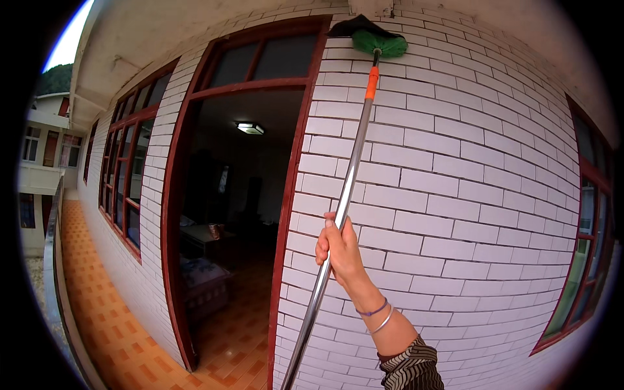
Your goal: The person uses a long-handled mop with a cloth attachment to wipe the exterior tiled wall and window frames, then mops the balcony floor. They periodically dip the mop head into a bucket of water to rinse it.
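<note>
My right hand [339,252] is closed around a long shiny metal pole [351,170] in the middle of the view. The pole slants up and slightly right, and its lower end runs out past the bottom edge. An orange sleeve [372,83] joins it to a round brush head with green bristles [383,45]. That head is held high against the white tiled wall, close under the ceiling. A dark, flat piece [361,26] shows just above and left of the bristles; I cannot tell what it is. My left hand is out of view.
A red-framed doorway [286,214] stands open left of the pole, with a lit ceiling lamp [249,128] and a bed [205,284] inside. Red-framed windows flank it on the left [128,162] and far right [588,221]. A railing [54,286] edges the orange-tiled walkway [97,279].
</note>
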The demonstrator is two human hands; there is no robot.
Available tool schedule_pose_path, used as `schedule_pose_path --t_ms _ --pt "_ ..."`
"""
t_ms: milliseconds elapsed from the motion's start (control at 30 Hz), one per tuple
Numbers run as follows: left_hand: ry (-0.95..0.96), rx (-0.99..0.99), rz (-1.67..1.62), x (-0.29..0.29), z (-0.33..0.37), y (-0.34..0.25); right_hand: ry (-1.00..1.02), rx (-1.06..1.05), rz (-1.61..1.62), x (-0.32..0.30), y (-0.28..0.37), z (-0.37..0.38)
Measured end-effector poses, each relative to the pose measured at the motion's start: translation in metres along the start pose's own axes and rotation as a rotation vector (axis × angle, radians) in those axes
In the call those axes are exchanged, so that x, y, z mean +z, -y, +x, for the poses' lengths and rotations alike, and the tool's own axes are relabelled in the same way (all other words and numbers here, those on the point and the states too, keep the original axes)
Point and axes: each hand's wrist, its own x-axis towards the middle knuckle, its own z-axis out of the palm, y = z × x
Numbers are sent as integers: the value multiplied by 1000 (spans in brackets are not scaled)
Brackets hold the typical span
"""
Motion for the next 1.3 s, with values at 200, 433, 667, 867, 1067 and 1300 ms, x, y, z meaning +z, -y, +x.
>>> schedule_pose_path --t_ms 200,433,667,867,1067,1300 --pt "143 9 508 17 -7 -36 -58 39 -11 -29 -8 -46" --pt "267 575 458 149 37 -193 -189 -189 -218 -60 120 134" --pt "123 475 347 103 29 -113 -147 -123 -125 -39 57 75" --pt "122 25 481 19 -15 -7 -59 165 -61 -11 -72 -148" --pt "187 19 509 32 -8 -28 -100 137 19 -18 -59 -192" --pt "276 284 495 94 22 -99 -202 -127 -51 -63 60 30"
